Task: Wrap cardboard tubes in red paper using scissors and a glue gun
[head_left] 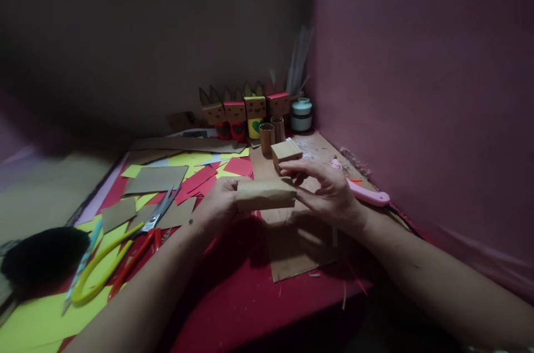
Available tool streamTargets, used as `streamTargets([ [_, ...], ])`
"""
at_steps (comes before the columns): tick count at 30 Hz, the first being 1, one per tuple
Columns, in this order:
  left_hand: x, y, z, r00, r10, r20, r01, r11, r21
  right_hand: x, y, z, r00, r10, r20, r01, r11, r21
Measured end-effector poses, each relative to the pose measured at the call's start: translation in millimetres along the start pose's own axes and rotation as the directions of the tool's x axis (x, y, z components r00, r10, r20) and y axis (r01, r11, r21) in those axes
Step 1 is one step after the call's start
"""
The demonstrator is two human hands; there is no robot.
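A brown cardboard piece (266, 194), bent into a tube or box-like shape, is held level between my two hands above the table. My left hand (219, 200) is closed around its left end, most fingers hidden behind it. At the right end, my right hand (327, 192) grips with the thumb at the edge and fingers curved over the top. Just beyond the fingers stands a small cardboard box (286, 153). Two short cardboard tubes (267, 138) stand upright behind that box.
Scissors (151, 224) with yellow and red handles lie left on paper scraps, near a striped pencil (83, 264) and a black fuzzy object (45, 258). A pink glue gun (367, 193) is at right. Several cardboard figures (255, 108) and a pale green jar (301, 115) stand behind.
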State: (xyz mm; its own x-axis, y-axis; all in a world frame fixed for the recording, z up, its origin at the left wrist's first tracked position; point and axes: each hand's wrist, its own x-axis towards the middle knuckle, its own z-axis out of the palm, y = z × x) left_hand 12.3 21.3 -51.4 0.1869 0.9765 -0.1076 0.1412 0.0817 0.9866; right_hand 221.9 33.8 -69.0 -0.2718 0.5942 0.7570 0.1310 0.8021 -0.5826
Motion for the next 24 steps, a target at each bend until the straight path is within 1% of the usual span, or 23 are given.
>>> streamTargets([
  [1,0.3,-0.5,0.2,1.000,-0.006,0.000,0.006,1.000,-0.005,-0.2,0.7,-0.8,0.995,-0.095,-0.009,0.094,0.992,-0.081],
  [2,0.3,-0.5,0.8,1.000,-0.011,0.008,0.011,1.000,-0.008,-0.3,1.2,-1.5,0.987,-0.162,0.000,0.161,0.976,-0.144],
  [3,-0.1,-0.2,1.6,1.000,-0.012,0.017,0.013,1.000,-0.014,-0.1,1.4,-1.9,0.980,-0.198,0.015,0.197,0.962,-0.187],
  [6,-2.4,2.4,4.0,0.999,0.005,0.052,-0.001,0.998,-0.067,0.1,1.8,-1.6,0.975,-0.212,0.062,0.220,0.949,-0.226],
  [9,-5.9,5.9,6.4,0.996,0.036,0.082,-0.024,0.990,-0.141,-1.4,1.5,-0.4,0.982,-0.178,0.058,0.185,0.972,-0.145],
  [13,-8.7,7.3,10.4,0.996,0.020,0.089,-0.006,0.987,-0.159,-5.2,-0.5,1.2,0.997,-0.072,0.013,0.072,0.997,0.025],
  [16,-7.3,1.9,11.8,0.997,-0.002,0.075,0.013,0.988,-0.156,-6.7,-1.4,2.2,0.999,0.040,-0.001,-0.040,0.997,0.072],
  [18,-6.3,-3.3,11.5,0.997,-0.012,0.070,0.022,0.989,-0.144,-6.0,-1.1,2.7,0.989,0.143,0.028,-0.145,0.985,0.095],
  [21,-7.4,-7.8,11.0,0.997,-0.007,0.078,0.017,0.991,-0.129,-2.5,-0.2,3.5,0.942,0.322,0.092,-0.334,0.925,0.179],
  [24,-10.6,-6.1,12.5,0.997,0.006,0.074,0.003,0.992,-0.123,1.6,-1.0,4.4,0.868,0.457,0.194,-0.496,0.813,0.304],
])
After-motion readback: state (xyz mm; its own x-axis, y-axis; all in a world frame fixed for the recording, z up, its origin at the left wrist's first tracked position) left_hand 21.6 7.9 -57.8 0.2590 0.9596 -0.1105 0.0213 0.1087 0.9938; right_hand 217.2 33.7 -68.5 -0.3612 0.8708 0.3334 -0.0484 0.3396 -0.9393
